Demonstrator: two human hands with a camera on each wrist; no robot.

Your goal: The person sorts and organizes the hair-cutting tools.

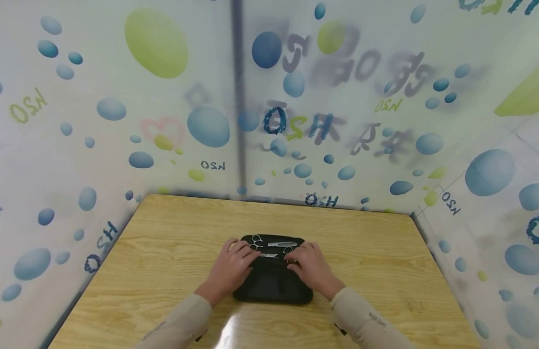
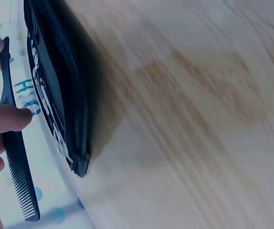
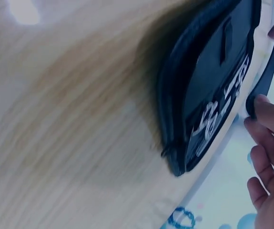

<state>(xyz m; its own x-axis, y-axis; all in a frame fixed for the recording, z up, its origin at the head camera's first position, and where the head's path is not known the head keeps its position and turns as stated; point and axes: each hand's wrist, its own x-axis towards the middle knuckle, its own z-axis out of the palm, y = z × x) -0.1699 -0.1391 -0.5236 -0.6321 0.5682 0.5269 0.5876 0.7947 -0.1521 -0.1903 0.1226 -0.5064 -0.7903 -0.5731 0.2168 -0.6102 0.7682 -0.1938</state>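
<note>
A black comb [image 2: 20,167] with fine teeth is held above the open black zip case [image 1: 274,286]. My left hand [image 1: 234,265] grips it around the middle, thumb on the near face. At the plain handle end, my right hand [image 1: 312,266] pinches the comb between thumb and fingers, its other fingers loosely bent. Against the dark case the comb hardly shows in the head view. Silver scissors [image 1: 257,239] lie in the far half of the case, with a second pair's finger loop [image 1: 288,250] beside my right hand.
The case rests on a light wooden table [image 1: 165,252]. White walls [image 1: 208,194] printed with blue and green spots and lettering stand close behind the table and along both sides. A bright reflection lies on the tabletop near the front.
</note>
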